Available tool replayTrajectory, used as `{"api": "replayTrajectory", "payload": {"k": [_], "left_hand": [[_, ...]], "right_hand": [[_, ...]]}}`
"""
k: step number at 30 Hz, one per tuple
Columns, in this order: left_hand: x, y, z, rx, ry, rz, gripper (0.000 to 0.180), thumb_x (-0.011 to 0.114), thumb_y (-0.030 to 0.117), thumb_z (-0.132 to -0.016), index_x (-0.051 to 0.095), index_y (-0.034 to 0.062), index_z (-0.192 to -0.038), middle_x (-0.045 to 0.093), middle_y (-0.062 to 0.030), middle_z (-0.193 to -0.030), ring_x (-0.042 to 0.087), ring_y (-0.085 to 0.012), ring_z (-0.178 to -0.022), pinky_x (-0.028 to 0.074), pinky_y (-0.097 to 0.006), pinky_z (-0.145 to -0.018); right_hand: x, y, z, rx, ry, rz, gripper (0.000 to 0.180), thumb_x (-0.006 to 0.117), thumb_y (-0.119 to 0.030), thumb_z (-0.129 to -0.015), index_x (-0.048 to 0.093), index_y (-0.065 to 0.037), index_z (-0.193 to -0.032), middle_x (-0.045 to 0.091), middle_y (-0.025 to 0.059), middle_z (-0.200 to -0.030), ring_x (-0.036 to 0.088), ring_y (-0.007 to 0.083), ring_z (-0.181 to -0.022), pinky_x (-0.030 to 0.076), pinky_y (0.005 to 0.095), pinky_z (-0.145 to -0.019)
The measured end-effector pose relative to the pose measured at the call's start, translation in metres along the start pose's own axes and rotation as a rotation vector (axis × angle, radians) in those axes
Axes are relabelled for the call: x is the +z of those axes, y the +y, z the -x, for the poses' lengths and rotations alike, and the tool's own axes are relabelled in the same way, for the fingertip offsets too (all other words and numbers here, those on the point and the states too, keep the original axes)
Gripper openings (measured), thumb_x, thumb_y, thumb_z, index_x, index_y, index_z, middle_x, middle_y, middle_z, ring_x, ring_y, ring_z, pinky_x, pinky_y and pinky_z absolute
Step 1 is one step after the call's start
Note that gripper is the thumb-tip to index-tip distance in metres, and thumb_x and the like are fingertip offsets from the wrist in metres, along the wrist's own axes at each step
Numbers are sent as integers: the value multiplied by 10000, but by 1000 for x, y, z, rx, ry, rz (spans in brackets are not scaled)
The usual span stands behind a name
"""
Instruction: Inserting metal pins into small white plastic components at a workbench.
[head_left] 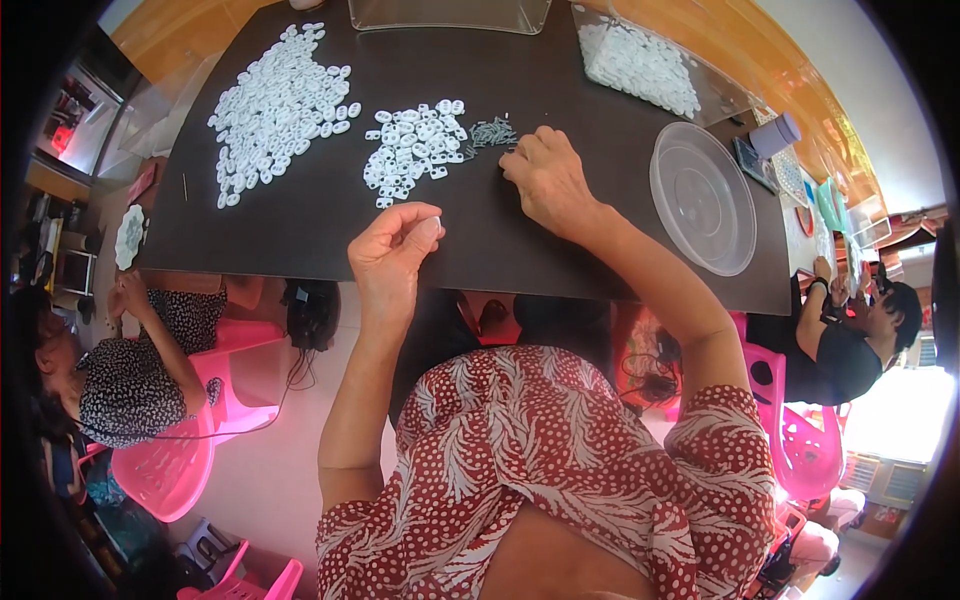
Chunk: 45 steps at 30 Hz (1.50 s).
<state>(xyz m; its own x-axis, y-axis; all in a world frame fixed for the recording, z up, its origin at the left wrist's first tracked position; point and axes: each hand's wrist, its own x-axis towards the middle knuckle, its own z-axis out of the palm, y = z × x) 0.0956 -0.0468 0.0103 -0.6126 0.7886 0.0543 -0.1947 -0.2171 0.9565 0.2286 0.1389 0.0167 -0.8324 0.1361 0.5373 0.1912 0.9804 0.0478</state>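
My left hand [388, 252] is closed near the table's front edge, pinching a small white plastic piece [438, 225] between thumb and finger. My right hand [550, 180] rests over the table beside a small pile of grey screws [493, 132]. Its fingers are bent together and pointed down, and their tips are partly hidden, so I cannot make out what they hold. Left of the screws lies a pile of small white plastic parts with dark holes [415, 145]. Farther left spreads a larger heap of white oval plastic parts [275, 110].
On the dark table [300, 235] a round clear plastic lid [703, 200] lies to the right. A clear bin of white parts [640, 65] stands at the far right, another clear container [450, 14] at the back. People sit on both sides, by pink chairs [170, 465].
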Motion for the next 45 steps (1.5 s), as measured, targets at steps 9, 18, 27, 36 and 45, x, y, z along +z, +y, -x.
{"api": "replayTrajectory", "payload": {"k": [9,18,27,36,45], "left_hand": [[4,7,-3,-32,47,92,126,614,31,-860,626,-35,-967,645,-84,-793,565,-107,-654,443,-223,-597],[9,13,-1,-157,27,218,127,610,47,-868,620,-39,-962,640,-110,-803,557,-134,-611,440,-242,-543],[15,14,1,-211,48,269,88,617,45,-863,616,-25,-917,640,-111,-836,575,-138,-659,444,-252,-554],[16,6,-1,-138,77,396,57,630,9,-843,620,-25,-887,614,-61,-763,534,-122,-617,426,-230,-541],[27,10,11,35,103,189,115,621,4,-853,620,-34,-962,619,-73,-754,559,-118,-601,449,-227,-517]], "right_hand": [[5,1,-8,-28,10,-7,103,643,-43,-668,541,-38,-664,521,102,-703,480,258,-725,369,359,-655],[-16,-37,-9,199,60,-423,90,640,-8,-734,560,-37,-763,555,93,-731,543,242,-653,440,354,-588],[-22,-62,-11,625,25,-967,127,637,-28,-758,628,-30,-885,566,31,-729,522,121,-655,446,275,-595],[-27,-83,-15,666,101,-1088,94,615,-25,-774,649,-31,-862,570,27,-743,504,107,-677,432,257,-628],[-31,-87,-19,672,87,-1053,77,614,-33,-763,648,-27,-832,573,32,-714,519,129,-707,439,284,-645]]}}
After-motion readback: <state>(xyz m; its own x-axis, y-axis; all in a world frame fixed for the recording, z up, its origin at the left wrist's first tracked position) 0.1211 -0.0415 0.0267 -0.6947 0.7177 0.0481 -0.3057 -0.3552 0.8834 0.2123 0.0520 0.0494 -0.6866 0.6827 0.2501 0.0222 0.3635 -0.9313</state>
